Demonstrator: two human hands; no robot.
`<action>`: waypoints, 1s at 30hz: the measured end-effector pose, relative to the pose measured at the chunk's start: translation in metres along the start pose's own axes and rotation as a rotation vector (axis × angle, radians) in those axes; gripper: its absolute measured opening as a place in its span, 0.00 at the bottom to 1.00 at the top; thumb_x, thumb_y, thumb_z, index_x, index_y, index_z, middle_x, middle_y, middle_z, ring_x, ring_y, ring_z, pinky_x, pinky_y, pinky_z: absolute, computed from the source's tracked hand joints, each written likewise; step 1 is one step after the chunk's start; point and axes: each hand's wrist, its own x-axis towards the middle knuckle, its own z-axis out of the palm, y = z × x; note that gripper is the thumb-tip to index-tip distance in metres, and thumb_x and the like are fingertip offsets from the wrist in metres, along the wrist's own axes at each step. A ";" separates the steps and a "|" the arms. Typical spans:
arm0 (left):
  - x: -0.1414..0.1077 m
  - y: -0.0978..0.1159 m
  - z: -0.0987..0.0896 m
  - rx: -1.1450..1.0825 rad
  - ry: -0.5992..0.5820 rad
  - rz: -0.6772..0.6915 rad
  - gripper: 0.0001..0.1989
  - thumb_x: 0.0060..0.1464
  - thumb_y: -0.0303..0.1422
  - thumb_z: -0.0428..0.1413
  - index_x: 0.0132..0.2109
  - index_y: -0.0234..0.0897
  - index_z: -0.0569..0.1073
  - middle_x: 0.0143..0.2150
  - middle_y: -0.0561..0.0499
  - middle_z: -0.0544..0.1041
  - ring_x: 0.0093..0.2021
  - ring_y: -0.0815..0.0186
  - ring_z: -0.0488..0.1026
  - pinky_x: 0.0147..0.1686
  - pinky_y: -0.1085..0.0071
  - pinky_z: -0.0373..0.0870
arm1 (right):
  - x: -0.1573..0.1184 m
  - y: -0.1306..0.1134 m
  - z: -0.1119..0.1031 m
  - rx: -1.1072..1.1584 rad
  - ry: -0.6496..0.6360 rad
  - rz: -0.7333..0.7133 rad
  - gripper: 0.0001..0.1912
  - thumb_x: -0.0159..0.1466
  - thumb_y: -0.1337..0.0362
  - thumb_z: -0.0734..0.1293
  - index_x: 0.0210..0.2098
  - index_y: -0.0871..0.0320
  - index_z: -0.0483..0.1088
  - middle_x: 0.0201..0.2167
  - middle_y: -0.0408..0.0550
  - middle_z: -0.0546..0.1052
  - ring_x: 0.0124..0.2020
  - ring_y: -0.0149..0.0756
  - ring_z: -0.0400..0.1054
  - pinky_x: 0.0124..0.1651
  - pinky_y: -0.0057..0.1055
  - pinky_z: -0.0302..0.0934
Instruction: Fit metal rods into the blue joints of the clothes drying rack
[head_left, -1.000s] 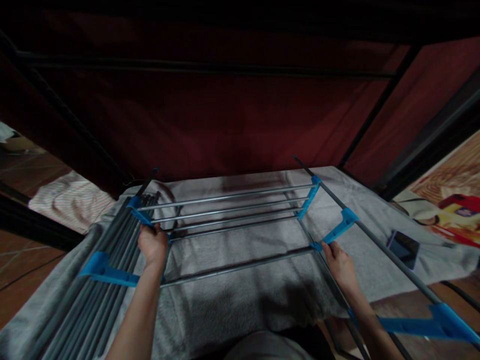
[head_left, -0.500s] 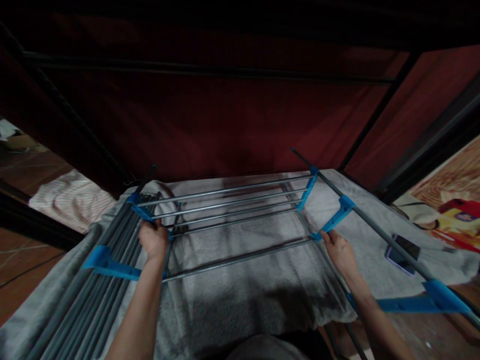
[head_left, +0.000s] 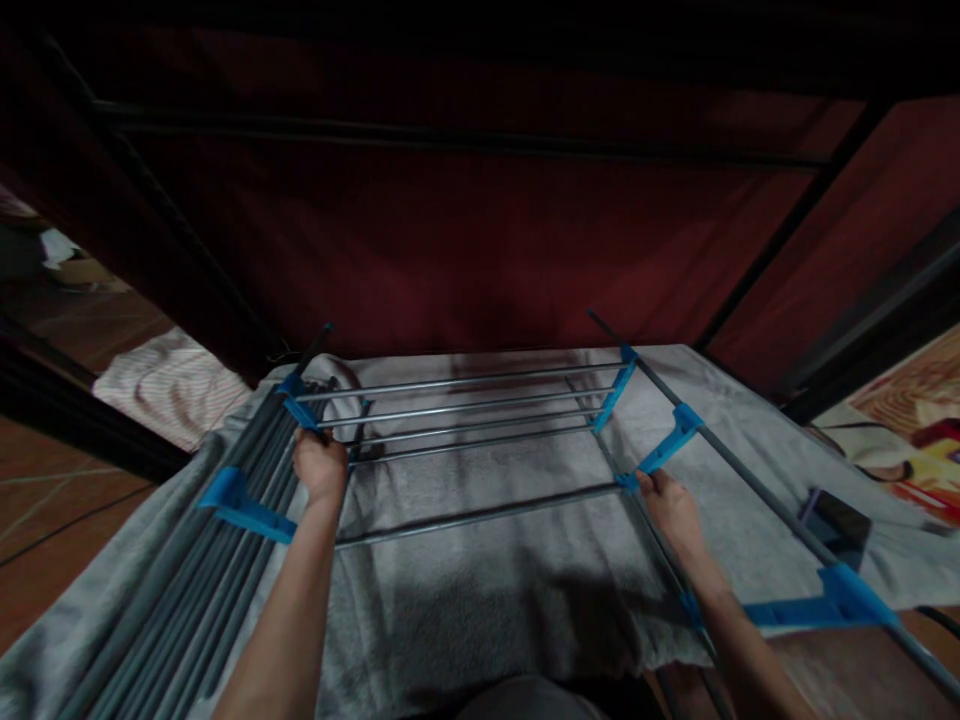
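Head view — gray blanket [head_left: 450, 590] below, red panel [head_left: 480, 260] behind — hands [head_left: 320, 466] [head_left: 671, 510] clamped on blue brackets [head_left: 663, 452].

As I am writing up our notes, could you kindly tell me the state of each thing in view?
Left hand: closed on a left-side blue bracket
Right hand: closed on a right-side blue bracket
Rack frame: crossbars spanning both sides
Grey rods: lying side by side
Grey cloth: spread out, wrinkled
Phone: lying down, screen dark
Striped cloth: crumpled
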 end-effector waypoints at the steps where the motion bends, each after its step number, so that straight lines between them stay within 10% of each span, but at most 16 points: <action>1: 0.000 0.000 0.001 0.007 -0.001 -0.014 0.12 0.56 0.32 0.51 0.45 0.32 0.71 0.43 0.33 0.78 0.49 0.44 0.76 0.51 0.50 0.71 | -0.001 0.001 0.002 0.005 0.001 -0.001 0.18 0.67 0.51 0.54 0.35 0.55 0.70 0.29 0.56 0.78 0.34 0.46 0.73 0.37 0.35 0.58; 30: -0.024 -0.011 0.000 -0.079 0.022 0.120 0.12 0.58 0.25 0.51 0.48 0.34 0.72 0.45 0.36 0.79 0.51 0.50 0.78 0.50 0.60 0.72 | 0.008 0.041 0.011 -0.149 -0.094 0.015 0.26 0.66 0.44 0.50 0.40 0.52 0.71 0.32 0.63 0.80 0.35 0.58 0.77 0.35 0.45 0.65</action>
